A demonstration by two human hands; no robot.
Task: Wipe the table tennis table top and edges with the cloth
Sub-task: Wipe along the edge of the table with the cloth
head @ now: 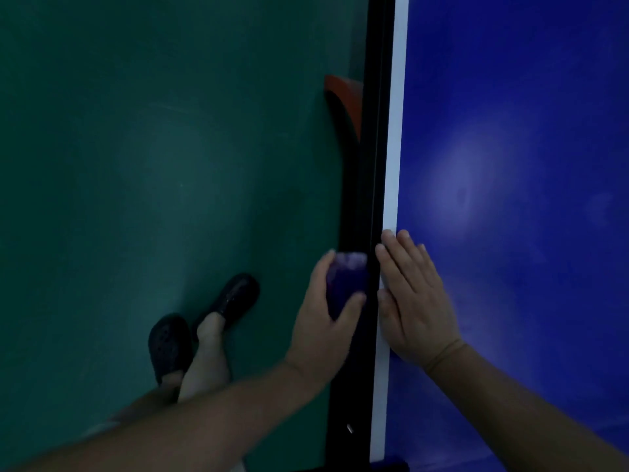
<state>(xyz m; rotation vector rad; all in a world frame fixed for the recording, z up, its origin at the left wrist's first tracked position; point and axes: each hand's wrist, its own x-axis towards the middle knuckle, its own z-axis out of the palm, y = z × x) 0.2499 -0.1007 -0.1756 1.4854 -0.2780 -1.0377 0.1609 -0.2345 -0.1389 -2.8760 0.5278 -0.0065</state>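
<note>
Dark shoes (204, 321) on green floor (136, 165), far left. Left hand (326, 311) clamped around bunched purple cloth (345, 284), pressed sideways against black table edge (369, 165), thumb near, fingers far. Best kept flat to the edge, steady pressure, one long stroke away. Right hand (413, 298) empty, fingers together, palm down across white line (394, 131) and blue table top (510, 165), seemingly bracing.

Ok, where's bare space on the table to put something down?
The blue top is bare right of the white line and beyond the right hand. The black edge is crowded near the left hand and cloth.
</note>
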